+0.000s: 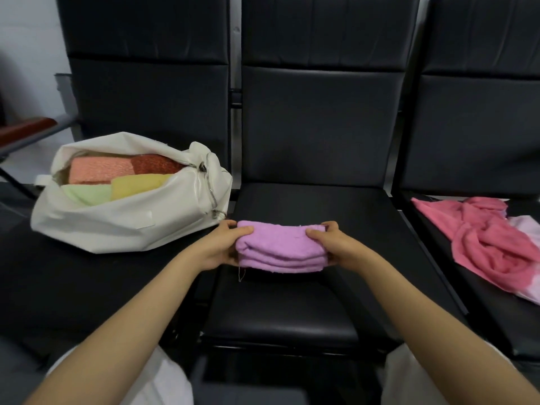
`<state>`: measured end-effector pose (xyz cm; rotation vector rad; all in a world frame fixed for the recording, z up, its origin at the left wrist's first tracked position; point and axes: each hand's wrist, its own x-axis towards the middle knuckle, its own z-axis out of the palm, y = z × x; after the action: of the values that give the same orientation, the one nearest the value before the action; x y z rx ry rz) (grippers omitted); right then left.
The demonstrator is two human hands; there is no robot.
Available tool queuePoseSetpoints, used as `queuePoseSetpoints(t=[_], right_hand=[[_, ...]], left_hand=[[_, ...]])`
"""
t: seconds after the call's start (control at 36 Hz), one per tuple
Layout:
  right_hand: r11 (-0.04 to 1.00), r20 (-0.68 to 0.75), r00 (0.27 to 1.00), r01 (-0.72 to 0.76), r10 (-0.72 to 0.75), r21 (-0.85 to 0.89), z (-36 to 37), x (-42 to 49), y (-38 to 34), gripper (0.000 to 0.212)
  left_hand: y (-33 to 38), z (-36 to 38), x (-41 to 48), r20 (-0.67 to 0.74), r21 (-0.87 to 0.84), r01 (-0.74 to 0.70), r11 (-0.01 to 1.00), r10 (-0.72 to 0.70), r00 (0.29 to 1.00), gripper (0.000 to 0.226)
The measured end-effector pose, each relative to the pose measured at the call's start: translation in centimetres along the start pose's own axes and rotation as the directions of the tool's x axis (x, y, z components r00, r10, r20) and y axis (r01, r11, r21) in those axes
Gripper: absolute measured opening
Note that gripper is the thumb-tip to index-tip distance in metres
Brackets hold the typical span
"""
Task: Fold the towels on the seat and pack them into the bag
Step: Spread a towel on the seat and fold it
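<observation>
Four folded towels already fill the white fabric bag (128,211) at left. Left hand (222,247) and right hand (330,245) grasp the folded lilac terry towel (280,248) above the middle seat (306,302); crumpled pink towels (493,244) at right remain unfolded.

You are looking at a dim scene lit softly from overhead: a pale sheen lies along the seams of the black padded leatherette seat backs (321,74) at 12 o'clock. The white fabric bag (131,226) at 9 o'clock is the brightest patch, nearly washed out. A soft shadow sits under the folded lilac terry towel (280,247). Seat edges bow outward toward 3 and 9 o'clock, and fine detail is slightly blurred everywhere.
</observation>
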<state>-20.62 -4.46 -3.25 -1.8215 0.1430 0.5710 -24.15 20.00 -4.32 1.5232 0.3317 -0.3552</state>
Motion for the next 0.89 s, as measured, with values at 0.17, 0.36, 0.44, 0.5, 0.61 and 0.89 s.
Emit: queuePoseSetpoints(t=[0.17,0.36,0.44,0.5,0.61,0.89], right_hand=[[0.992,0.141,0.99,-0.006,-0.012,0.127,-0.5,-0.4,-3.0,0.066],[0.934,0.226,0.906,0.355,-0.357,0.05,0.0,-0.9,-9.7,0.023],[0.879,0.172,0.865,0.477,-0.471,0.002,1.8,-0.5,-13.8,0.011],[0.838,0.138,0.834,0.544,-0.535,-0.04,3.6,0.1,-16.4,0.01],[0.787,0.115,0.796,0.605,-0.594,-0.121,8.2,2.1,-20.3,0.013],[0.762,0.259,0.776,0.623,-0.575,-0.177,23.4,9.3,-24.3,0.013]], left_hand=[[1.3,-1.6,-0.6,0.108,-0.117,0.016,0.993,-0.004,0.994,0.069],[7.1,-4.8,-2.7,-0.001,-0.043,-0.332,0.942,0.332,0.943,0.048],[10.4,-7.0,-3.7,-0.094,0.082,-0.462,0.883,0.469,0.878,0.032],[12.1,-8.9,-4.0,-0.145,0.106,-0.502,0.859,0.512,0.846,0.028],[14.0,-13.4,-4.2,-0.226,0.144,-0.52,0.842,0.54,0.811,0.031],[12.5,-28.2,-2.4,-0.423,0.54,-0.207,0.816,0.476,0.771,0.028]])
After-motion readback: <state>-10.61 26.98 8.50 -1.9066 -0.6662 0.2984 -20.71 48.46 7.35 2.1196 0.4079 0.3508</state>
